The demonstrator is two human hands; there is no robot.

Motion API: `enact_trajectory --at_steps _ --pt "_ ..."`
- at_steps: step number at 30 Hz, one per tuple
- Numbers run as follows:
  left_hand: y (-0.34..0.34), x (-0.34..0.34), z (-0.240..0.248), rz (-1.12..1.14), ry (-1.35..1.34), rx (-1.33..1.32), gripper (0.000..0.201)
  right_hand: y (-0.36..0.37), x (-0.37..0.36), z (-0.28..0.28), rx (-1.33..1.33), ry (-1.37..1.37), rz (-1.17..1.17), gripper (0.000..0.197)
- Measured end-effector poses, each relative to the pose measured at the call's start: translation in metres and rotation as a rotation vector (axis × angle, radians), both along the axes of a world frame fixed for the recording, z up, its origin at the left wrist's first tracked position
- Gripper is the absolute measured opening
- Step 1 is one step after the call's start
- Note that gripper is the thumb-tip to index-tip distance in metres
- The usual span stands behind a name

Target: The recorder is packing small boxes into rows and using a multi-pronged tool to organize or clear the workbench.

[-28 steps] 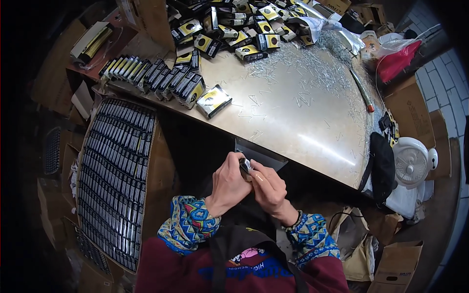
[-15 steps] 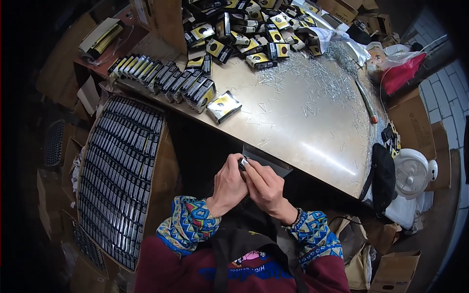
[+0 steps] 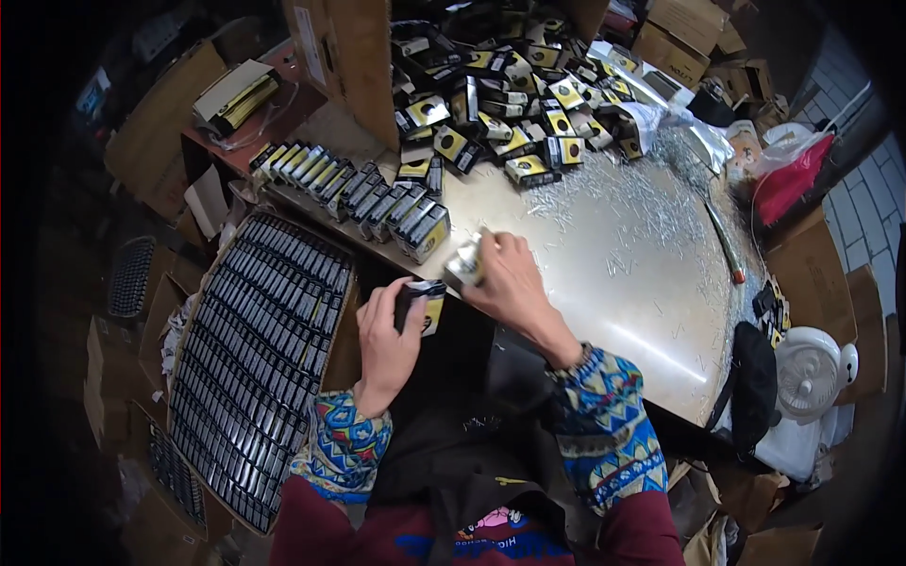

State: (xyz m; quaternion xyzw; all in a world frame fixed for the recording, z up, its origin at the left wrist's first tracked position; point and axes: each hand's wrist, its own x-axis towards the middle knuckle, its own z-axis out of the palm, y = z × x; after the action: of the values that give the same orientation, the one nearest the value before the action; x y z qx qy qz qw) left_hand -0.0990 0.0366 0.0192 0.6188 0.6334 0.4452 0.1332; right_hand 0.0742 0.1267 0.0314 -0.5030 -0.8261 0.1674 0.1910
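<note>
My left hand [image 3: 382, 344] is closed round a small black-and-yellow box [image 3: 433, 309], held in front of the table edge. At that edge, my right hand [image 3: 512, 283] grips another small carton [image 3: 462, 265], pale with yellow, its outline blurred by motion. Just to the left of it, a row of upright black-and-yellow boxes [image 3: 422, 236] runs back along the table [image 3: 576, 311]. Thin metal pins or wires [image 3: 613, 193] lie scattered across the tabletop.
A heap of similar boxes [image 3: 514, 123] fills the table's far side, beside a tall cardboard panel [image 3: 354, 66]. A large carton packed with dark boxes [image 3: 255, 368] stands at left. A white fan [image 3: 807, 368] and a black cloth item [image 3: 753, 382] are at right.
My hands have parted. The right moved up to the table and took hold of the carton lying there; the left moved left and now shows a box in it. The view shifted slightly.
</note>
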Motion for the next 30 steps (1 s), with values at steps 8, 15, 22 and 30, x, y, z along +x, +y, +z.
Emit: enact_trajectory --at_steps 8,15,22,30 --pt "0.108 0.019 0.044 0.030 0.419 0.149 0.040 -0.008 -0.002 -0.042 0.151 0.457 0.031 0.093" --pt "0.221 -0.013 0.035 -0.003 0.559 -0.292 0.036 -0.001 0.040 -0.042 0.203 0.413 -0.062 0.062" --pt "0.138 0.051 0.069 -0.418 0.093 0.142 0.028 -0.008 0.103 -0.033 0.276 0.255 -0.201 0.042" --pt "0.149 0.045 0.064 -0.476 0.474 0.275 0.035 0.065 0.144 -0.049 0.397 -0.179 -0.282 0.039"
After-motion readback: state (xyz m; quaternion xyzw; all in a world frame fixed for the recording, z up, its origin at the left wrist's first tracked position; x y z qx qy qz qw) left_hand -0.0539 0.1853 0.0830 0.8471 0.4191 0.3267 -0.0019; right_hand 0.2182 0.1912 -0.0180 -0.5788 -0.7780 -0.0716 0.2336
